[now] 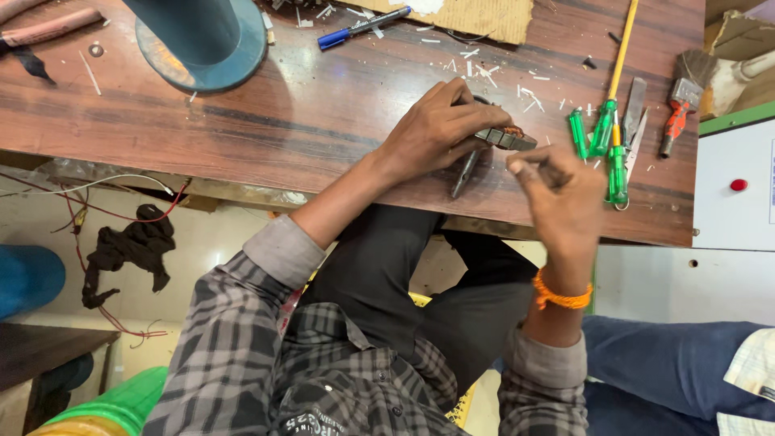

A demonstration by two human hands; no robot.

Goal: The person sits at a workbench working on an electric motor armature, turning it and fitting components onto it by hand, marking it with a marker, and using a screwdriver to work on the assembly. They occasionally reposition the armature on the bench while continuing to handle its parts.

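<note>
My left hand (440, 129) presses a small dark metal part (507, 138) with copper-coloured winding at its top against the wooden desk (323, 121), its fingers curled tight around the near end. A pair of pliers (466, 173) lies under that hand, handles pointing toward me. My right hand (561, 198) hovers just beside the part, thumb and forefinger pinched together, though it is blurred and I cannot tell whether they grip anything. I judge the work to be in its middle: white snippings (484, 71) lie scattered across the desk beyond my hands, while the winding sits on the part and looks unfinished. Green-handled screwdrivers (601, 133) lie near my right hand, untouched, and a blue marker (359, 28) rests well apart at the far edge.
</note>
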